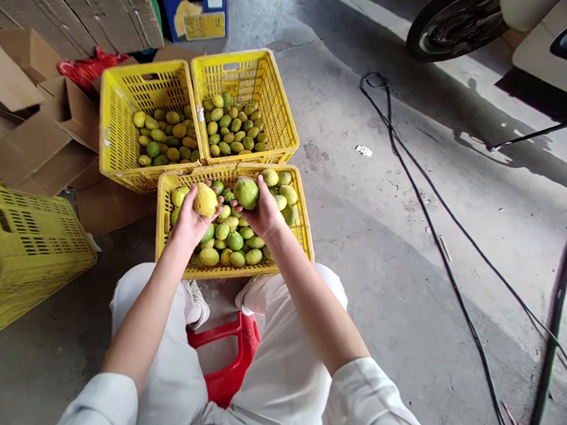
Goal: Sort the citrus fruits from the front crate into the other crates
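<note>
My left hand point(192, 216) is closed round a yellow lemon point(206, 200). A green lemon point(245, 193) is held in my right hand point(263, 210), fingers wrapped about its right side. Both hands are above the near yellow crate point(234, 274), which holds many green and yellowish lemons point(235, 240). Just beyond it stand two more yellow crates, the far left crate point(113, 123) and the far right crate point(283, 106), each with a layer of smaller-looking green-yellow lemons inside. Parts of the near crate's fruit are hidden under my hands.
Cardboard boxes point(37, 151) and a red plastic bag point(90, 66) lie at the left, near another yellow crate point(33, 239). I sit on a red stool point(226, 385). A black cable point(433, 225) runs across the concrete floor at right, below a parked vehicle's wheel point(454, 26).
</note>
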A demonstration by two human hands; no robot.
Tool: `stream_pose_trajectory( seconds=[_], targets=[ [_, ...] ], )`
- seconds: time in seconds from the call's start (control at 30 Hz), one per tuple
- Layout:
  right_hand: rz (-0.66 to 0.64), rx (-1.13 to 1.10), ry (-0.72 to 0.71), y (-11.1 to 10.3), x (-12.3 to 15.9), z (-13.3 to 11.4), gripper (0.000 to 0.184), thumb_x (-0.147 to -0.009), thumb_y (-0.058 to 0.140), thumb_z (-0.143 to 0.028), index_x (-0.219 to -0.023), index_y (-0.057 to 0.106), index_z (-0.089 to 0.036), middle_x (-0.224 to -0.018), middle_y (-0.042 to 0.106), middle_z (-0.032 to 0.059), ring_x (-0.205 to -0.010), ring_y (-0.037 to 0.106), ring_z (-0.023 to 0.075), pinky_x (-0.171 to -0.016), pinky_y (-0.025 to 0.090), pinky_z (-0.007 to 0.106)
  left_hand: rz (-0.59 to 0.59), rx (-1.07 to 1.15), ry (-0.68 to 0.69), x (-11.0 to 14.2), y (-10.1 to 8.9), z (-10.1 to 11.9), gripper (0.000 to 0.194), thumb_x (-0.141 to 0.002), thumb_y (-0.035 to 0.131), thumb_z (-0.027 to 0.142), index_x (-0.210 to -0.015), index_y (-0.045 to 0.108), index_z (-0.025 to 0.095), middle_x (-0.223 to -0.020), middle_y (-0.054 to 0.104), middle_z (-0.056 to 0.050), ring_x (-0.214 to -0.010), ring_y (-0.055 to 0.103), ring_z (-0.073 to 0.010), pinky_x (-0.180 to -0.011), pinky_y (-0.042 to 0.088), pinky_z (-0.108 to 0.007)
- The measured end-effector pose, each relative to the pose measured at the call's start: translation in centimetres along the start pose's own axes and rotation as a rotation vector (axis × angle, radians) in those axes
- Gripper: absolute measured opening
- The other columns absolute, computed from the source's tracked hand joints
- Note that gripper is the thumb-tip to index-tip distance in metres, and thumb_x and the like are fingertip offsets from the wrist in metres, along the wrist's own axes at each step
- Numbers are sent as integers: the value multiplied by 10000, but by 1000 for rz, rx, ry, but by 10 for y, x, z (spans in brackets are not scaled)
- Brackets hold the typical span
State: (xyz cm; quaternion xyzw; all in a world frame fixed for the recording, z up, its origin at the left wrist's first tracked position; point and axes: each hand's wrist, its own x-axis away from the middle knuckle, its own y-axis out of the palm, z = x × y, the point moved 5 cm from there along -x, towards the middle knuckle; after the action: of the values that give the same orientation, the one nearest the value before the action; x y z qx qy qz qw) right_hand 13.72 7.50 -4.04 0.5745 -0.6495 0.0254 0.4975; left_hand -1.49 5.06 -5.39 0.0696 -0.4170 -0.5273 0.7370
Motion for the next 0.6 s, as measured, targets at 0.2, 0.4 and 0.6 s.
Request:
stream_pose_trajectory(
  seconds=[0.2,0.4,0.6],
  targets=[
    [-64,32,-62,0,2,-2,181,-1037,821,-377,-1021,686,-257,-843,721,-14,-774,738,162,-591,578,230,-19,78,22,2,4,4,222,-960,704,270,-1182,719,260,-1137,848,-90,-1229,837,-301,-993,702,-390],
    [-91,76,-52,-1,1,0,336,-1032,816,-496,-898,622,-258,-832,729,3,-695,671,133,-497,475,203,-77,7,10,4,6,0,204,-918,888,280,-1033,728,224,-910,732,-17,-672,665,-112,-541,504,-182],
    [-46,40,-48,-1,-1,-2,349,-1095,727,-552,-922,609,-273,-860,771,17,-628,549,145,-496,452,250,-3,67,-22,3,6,2,114,-1032,770,330,-1031,715,230,-923,737,-62,-820,742,-188,-566,534,-220]
  ],
)
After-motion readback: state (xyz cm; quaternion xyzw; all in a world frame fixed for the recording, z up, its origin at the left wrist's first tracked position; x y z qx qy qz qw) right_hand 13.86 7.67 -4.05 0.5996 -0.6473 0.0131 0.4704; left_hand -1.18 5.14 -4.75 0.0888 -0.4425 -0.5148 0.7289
